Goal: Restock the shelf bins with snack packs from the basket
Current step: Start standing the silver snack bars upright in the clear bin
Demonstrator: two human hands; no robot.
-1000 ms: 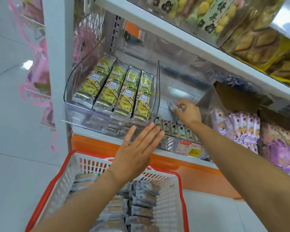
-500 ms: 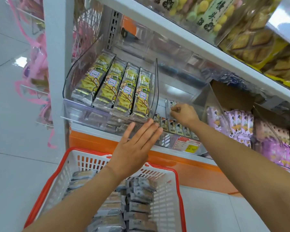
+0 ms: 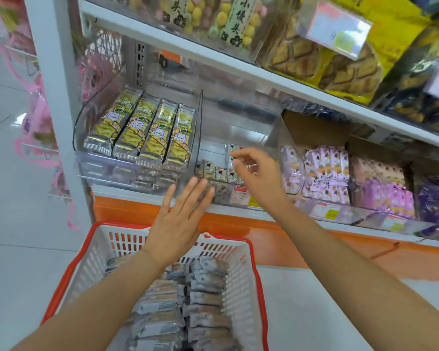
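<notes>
A white basket with a red rim (image 3: 257,279) sits below the shelf, filled with several grey-brown snack packs (image 3: 208,297). Above it stands a clear shelf bin (image 3: 284,138), partly filled with a row of small packs (image 3: 214,172). My right hand (image 3: 257,174) hovers in front of this bin, fingers loosely curled, holding nothing that I can see. My left hand (image 3: 179,219) is flat with straight fingers, raised before the bin's front wall, over the basket. The left bin (image 3: 86,115) holds several yellow-green packs (image 3: 147,130).
Purple and pink snack packs (image 3: 340,173) fill the bins to the right. An upper shelf (image 3: 213,57) carries bags of sweets and biscuits. Price tags (image 3: 241,196) hang on the front rail. Pink items (image 3: 36,110) hang at the left by a white upright.
My right hand has drawn back out of the middle bin toward me and loosened its fingers; a pack stays behind in the bin. My left hand has barely moved.
</notes>
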